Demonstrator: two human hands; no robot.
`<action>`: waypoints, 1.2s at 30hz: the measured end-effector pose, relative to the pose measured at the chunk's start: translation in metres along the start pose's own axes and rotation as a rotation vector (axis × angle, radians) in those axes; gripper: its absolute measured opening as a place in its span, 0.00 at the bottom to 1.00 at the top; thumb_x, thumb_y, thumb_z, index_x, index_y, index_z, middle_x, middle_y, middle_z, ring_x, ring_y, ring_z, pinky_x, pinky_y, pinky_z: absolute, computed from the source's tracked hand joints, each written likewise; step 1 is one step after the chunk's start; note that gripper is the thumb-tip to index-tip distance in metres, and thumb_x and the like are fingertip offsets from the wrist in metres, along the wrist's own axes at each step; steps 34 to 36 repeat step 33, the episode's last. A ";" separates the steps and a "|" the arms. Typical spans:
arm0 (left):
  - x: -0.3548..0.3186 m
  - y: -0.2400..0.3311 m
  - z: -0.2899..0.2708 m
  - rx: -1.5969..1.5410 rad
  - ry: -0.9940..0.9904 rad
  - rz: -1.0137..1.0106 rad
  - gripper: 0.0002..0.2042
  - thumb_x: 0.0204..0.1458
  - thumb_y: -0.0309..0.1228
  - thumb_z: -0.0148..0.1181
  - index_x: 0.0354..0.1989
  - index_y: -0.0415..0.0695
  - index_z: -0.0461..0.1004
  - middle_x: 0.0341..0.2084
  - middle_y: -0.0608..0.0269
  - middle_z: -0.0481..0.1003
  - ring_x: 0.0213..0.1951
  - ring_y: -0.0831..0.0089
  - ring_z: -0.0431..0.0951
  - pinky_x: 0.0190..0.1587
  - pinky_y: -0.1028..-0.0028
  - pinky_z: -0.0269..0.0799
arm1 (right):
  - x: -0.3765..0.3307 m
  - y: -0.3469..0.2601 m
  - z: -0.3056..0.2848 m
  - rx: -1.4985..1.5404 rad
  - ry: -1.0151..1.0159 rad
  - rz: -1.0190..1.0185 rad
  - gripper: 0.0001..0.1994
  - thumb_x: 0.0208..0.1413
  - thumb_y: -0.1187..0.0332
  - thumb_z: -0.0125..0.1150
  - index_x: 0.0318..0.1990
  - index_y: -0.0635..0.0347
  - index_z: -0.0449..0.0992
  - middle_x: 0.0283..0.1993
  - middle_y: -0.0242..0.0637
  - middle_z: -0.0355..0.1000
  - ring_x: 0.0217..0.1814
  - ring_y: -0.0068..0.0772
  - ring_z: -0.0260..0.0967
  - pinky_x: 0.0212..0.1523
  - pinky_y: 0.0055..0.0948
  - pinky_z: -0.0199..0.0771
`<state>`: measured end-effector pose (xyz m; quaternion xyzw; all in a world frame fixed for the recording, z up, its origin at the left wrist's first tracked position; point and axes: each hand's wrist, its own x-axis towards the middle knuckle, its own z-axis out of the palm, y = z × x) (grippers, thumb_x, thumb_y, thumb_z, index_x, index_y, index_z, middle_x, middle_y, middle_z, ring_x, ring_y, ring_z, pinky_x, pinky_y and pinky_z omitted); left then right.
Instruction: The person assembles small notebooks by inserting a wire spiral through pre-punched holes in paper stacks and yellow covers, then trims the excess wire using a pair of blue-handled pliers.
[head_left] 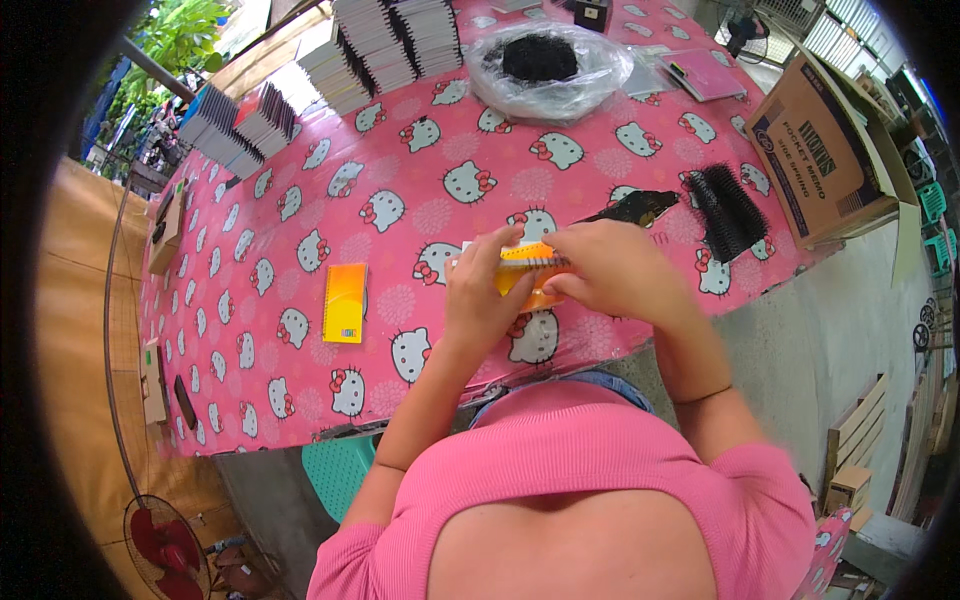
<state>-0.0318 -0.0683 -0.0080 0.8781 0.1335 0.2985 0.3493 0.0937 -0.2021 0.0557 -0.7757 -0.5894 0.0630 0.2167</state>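
Both my hands hold a small orange notebook [527, 262] with white pages, just above the near edge of the table [300, 230], which has a pink cartoon-cat cloth. My left hand [482, 295] grips its left side from below. My right hand [612, 270] pinches its right end and top edge, where the binding runs. A second orange-yellow notebook [345, 302] lies flat on the cloth to the left of my left hand. Black spiral binding coils [727, 210] lie in a row to the right of my right hand.
A clear plastic bag of black coils [548, 62] sits at the table's far middle. Stacks of notebooks [385, 45] and more stacks [240, 125] line the far left. An open brown cardboard box [825, 150] stands at the right. A red floor fan [165, 545] is at the lower left.
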 end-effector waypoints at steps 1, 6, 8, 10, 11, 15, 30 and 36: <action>0.002 0.002 -0.001 0.001 -0.009 -0.004 0.25 0.36 0.24 0.69 0.48 0.47 0.72 0.38 0.60 0.76 0.43 0.63 0.76 0.45 0.65 0.71 | 0.003 0.000 0.002 0.007 -0.002 0.006 0.12 0.42 0.63 0.65 0.30 0.62 0.78 0.29 0.46 0.75 0.35 0.47 0.75 0.35 0.41 0.74; 0.010 0.007 -0.007 -0.033 -0.037 0.075 0.27 0.35 0.22 0.68 0.49 0.44 0.71 0.48 0.54 0.70 0.47 0.59 0.74 0.44 0.68 0.74 | 0.012 0.006 0.014 -0.094 -0.224 0.058 0.15 0.42 0.64 0.65 0.37 0.61 0.73 0.34 0.44 0.74 0.39 0.48 0.73 0.38 0.44 0.72; 0.009 0.004 -0.009 -0.047 -0.022 0.053 0.27 0.35 0.22 0.69 0.49 0.44 0.71 0.48 0.54 0.70 0.47 0.60 0.74 0.44 0.69 0.74 | 0.013 -0.007 0.002 -0.039 -0.264 0.021 0.15 0.42 0.64 0.65 0.37 0.61 0.73 0.34 0.45 0.74 0.39 0.48 0.73 0.38 0.43 0.72; 0.007 0.004 -0.009 -0.070 -0.029 0.038 0.27 0.35 0.22 0.69 0.49 0.44 0.71 0.47 0.53 0.70 0.47 0.61 0.74 0.45 0.69 0.74 | 0.013 -0.006 0.006 0.022 -0.299 0.009 0.15 0.42 0.63 0.65 0.37 0.61 0.73 0.34 0.45 0.74 0.39 0.48 0.73 0.39 0.43 0.72; 0.009 0.005 -0.008 -0.092 -0.028 0.002 0.27 0.36 0.22 0.69 0.49 0.44 0.71 0.47 0.53 0.70 0.46 0.61 0.75 0.45 0.69 0.73 | 0.020 0.005 0.015 -0.064 -0.373 0.044 0.16 0.43 0.62 0.65 0.38 0.61 0.73 0.34 0.45 0.74 0.39 0.48 0.73 0.39 0.42 0.72; -0.001 -0.016 -0.016 0.095 0.102 0.066 0.24 0.41 0.22 0.69 0.50 0.41 0.69 0.45 0.55 0.71 0.44 0.69 0.76 0.46 0.72 0.73 | 0.018 -0.009 0.004 -0.025 -0.257 -0.029 0.16 0.44 0.61 0.65 0.37 0.62 0.74 0.33 0.45 0.74 0.38 0.48 0.73 0.38 0.42 0.73; -0.028 -0.038 -0.011 -0.803 0.078 -0.357 0.14 0.50 0.17 0.60 0.46 0.36 0.70 0.39 0.60 0.75 0.41 0.77 0.74 0.46 0.78 0.69 | 0.036 -0.017 0.007 0.019 -0.375 -0.032 0.19 0.43 0.58 0.67 0.35 0.64 0.73 0.33 0.47 0.74 0.38 0.49 0.73 0.38 0.42 0.72; -0.014 -0.039 -0.009 -0.777 -0.012 -0.323 0.13 0.52 0.15 0.57 0.46 0.37 0.71 0.34 0.65 0.73 0.37 0.80 0.73 0.40 0.81 0.69 | 0.043 -0.002 0.020 -0.118 -0.445 0.043 0.17 0.41 0.57 0.69 0.32 0.63 0.78 0.30 0.45 0.76 0.35 0.46 0.76 0.36 0.41 0.76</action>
